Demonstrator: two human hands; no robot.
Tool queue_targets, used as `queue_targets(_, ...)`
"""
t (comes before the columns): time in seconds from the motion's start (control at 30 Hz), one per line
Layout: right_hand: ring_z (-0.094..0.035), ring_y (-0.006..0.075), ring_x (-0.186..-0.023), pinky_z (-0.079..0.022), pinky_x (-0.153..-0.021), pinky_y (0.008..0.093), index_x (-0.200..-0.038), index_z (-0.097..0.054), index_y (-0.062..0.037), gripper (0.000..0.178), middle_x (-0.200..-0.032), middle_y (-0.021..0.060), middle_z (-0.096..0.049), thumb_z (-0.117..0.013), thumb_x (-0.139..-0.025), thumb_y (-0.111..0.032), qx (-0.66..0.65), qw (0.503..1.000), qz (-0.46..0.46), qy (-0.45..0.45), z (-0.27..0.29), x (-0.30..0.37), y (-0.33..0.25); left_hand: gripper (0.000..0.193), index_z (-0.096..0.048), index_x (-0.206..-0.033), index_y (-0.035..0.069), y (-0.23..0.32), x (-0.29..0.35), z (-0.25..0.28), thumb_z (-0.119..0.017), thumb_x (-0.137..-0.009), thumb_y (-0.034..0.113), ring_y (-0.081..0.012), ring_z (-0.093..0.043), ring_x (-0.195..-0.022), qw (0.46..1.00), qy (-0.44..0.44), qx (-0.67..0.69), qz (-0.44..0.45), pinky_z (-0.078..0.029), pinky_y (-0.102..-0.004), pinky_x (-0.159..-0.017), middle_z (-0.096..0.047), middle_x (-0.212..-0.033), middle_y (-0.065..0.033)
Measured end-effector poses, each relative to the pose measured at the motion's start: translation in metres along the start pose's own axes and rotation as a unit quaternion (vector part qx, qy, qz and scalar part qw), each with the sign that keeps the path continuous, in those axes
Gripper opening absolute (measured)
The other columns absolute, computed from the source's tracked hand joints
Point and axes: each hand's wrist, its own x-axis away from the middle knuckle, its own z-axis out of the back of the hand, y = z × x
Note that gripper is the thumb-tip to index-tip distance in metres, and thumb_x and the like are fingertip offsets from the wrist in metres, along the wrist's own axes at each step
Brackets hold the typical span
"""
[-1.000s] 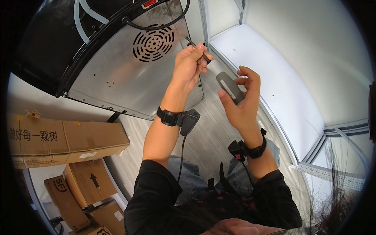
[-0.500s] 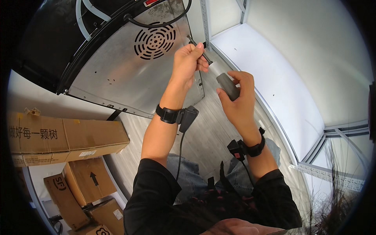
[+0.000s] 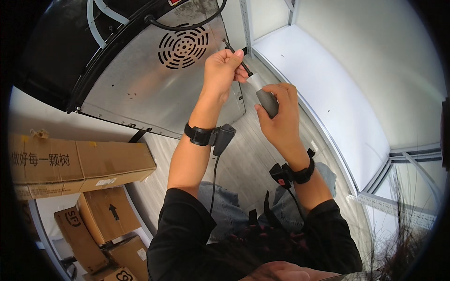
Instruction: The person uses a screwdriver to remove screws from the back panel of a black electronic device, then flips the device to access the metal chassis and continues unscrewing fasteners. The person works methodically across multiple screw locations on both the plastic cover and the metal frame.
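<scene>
A screwdriver point(image 3: 268, 103) with a thick grey handle, a pale collar and a long dark shaft slants up and left. My right hand point(image 3: 283, 110) has its thumb and fingers curled round the handle. Higher up, my left hand point(image 3: 222, 70) is closed on the shaft, thumb on top. The shaft's far end meets the upper right edge of a bare metal panel point(image 3: 140, 98); whether it sits in a screw is too small to tell. This panel is the side of a large black-framed appliance and bears a round slotted vent point(image 3: 183, 47).
A black cable point(image 3: 187, 29) loops over the panel's top. Cardboard boxes point(image 3: 117, 161) stand on a shelf at the left. White shelving point(image 3: 323, 93) with metal uprights runs along the right. Each wrist wears a black strapped device point(image 3: 224, 139) with a cord.
My right hand has shifted slightly up and left along with the screwdriver handle, and its fingers wrap further round it. The left hand stays on the shaft.
</scene>
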Motion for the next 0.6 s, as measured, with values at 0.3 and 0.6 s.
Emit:
queue_targets(0.3,-0.057,0.0277,-0.080,-0.047,-0.069,0.0360,-0.106,-0.054,-0.0078,0.039,-0.099,0.0115,-0.051,-0.067,-0.070,-0.001,-0.045,0.998,-0.046,-0.011,0.0079,-0.0053,-0.0028,0.023,-0.058,-0.091,0.001,-0.0004,0.0007,-0.0066,-0.054,-0.094,0.023,-0.0094,-0.059,-0.056,0.995,0.006,0.095,0.007,-0.048,-0.0209,-0.050,-0.064,-0.075,-0.0075)
queue_targets(0.6,-0.056,0.0270,-0.083,-0.047,-0.065,0.0350,-0.109,-0.054,-0.0074,0.044,-0.103,0.0109,-0.051,-0.063,-0.068,0.005,-0.093,0.993,-0.070,-0.020,0.0054,-0.0025,-0.0055,0.024,-0.058,-0.089,0.001,-0.0020,-0.0014,0.0005,-0.055,-0.094,0.025,-0.0116,-0.060,-0.056,0.998,0.000,0.065,0.010,-0.050,-0.0216,-0.051,-0.063,-0.074,-0.0060)
